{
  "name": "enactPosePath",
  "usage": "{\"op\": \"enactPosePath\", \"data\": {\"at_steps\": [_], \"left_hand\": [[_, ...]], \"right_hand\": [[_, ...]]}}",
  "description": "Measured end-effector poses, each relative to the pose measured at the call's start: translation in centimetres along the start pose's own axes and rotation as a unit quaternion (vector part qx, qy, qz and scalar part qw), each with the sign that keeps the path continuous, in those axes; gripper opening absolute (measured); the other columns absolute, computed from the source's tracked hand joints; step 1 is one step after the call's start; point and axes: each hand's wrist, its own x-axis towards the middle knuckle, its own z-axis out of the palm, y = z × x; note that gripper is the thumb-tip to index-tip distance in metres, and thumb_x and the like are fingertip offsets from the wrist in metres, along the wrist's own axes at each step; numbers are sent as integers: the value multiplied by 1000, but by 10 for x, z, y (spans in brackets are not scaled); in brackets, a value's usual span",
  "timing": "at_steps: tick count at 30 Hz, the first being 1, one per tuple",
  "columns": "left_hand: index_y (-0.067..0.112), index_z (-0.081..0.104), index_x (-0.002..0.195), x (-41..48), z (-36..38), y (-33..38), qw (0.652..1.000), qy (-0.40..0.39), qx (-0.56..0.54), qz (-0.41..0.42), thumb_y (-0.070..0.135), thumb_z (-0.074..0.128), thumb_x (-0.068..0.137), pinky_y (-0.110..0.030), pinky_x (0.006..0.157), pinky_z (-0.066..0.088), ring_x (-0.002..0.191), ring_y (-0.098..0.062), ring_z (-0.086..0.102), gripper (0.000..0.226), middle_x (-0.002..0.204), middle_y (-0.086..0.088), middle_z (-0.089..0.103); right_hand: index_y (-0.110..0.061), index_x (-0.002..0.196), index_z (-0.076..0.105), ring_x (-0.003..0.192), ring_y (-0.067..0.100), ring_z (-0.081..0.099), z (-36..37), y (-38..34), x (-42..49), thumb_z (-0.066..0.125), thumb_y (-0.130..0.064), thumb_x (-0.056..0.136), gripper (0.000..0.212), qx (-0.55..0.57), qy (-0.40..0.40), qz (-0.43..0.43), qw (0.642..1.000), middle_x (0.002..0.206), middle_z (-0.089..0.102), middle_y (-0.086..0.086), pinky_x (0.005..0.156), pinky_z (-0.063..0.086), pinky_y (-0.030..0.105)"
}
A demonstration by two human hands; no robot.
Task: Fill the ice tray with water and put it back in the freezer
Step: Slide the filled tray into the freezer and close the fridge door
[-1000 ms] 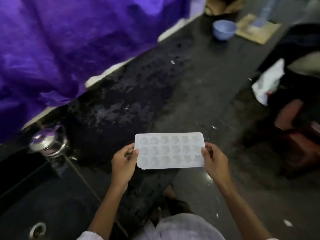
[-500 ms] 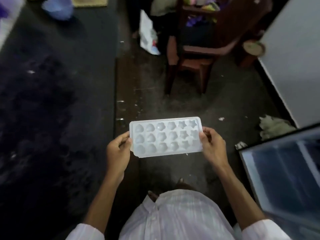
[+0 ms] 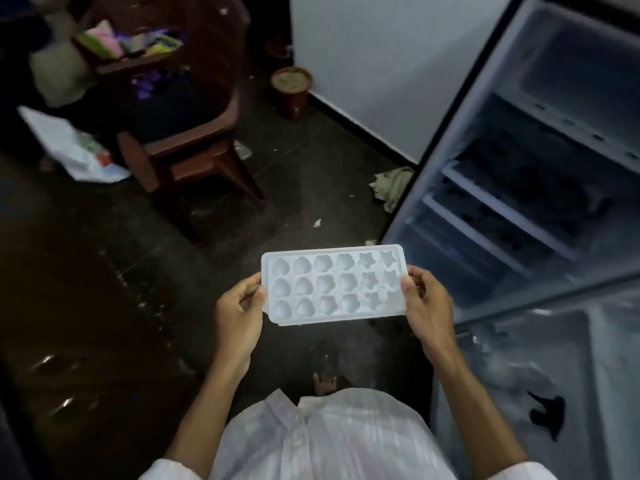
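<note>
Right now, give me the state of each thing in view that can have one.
ice tray, held level, cells up; whether it holds water cannot be told.
left hand, grips the tray's left end.
right hand, grips the tray's right end.
fridge, open.
chair, upright, piled with items.
pot, upright on the floor.

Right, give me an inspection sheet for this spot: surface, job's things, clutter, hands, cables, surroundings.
Surface: dark floor, scraps scattered on it.
Job's things: tray held roughly level over the floor; whether it is filled, cannot tell. Fridge open at right, shelves showing.
Clutter: rag by the fridge; bag beside the chair; pot at the wall.
Hands: left hand grips the tray's left end, right hand its right end.
Cables: nothing seen.
Surroundings: chair piled with things; white wall.
</note>
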Motion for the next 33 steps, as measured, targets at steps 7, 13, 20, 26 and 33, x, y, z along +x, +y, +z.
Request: {"op": "enactPosePath", "data": {"at_steps": [7, 13, 20, 26, 33], "left_hand": [[20, 67, 116, 38, 96, 51, 989, -137, 6, 53, 5, 57, 98, -11, 69, 55, 81, 8, 69, 26, 93, 13, 72], [19, 68, 117, 76, 173, 101, 964, -257, -17, 66, 6, 61, 96, -18, 76, 56, 89, -1, 72, 26, 96, 9, 76], [9, 64, 129, 117, 264, 170, 923, -366, -2, 116, 0, 61, 92, -33, 100, 53, 110, -8, 66, 39, 122, -1, 70], [6, 60, 132, 130, 334, 222, 903, -408, 3, 135, -4, 53, 95, -23, 95, 51, 109, -10, 62, 39, 121, -1, 67], [8, 61, 132, 149, 424, 247, 886, -436, 24, 155, 3, 53, 95, -25, 96, 53, 108, -13, 64, 37, 122, -1, 67]], "right_hand": [[-23, 114, 66, 93, 3, 66, -63, 7, 28, 53, -21, 98, 21, 114, 136, 71, 982, 104, 70, -10, 77, 51, 22], [-28, 110, 64, 92, 0, 64, -106, -3, 60, 52, -20, 99, 18, 150, 242, 91, 954, 101, 68, -14, 76, 50, 21], [-30, 94, 68, 85, -1, 67, -151, -29, 112, 52, -17, 98, 21, 174, 335, 91, 922, 96, 72, -12, 67, 48, 13], [-23, 105, 65, 83, -4, 60, -192, -41, 165, 50, -14, 99, 18, 197, 363, 102, 905, 91, 65, -16, 64, 46, 7], [-10, 114, 68, 104, 18, 64, -241, -15, 242, 54, -16, 95, 25, 183, 371, 110, 904, 108, 70, 1, 96, 52, 36]]}}
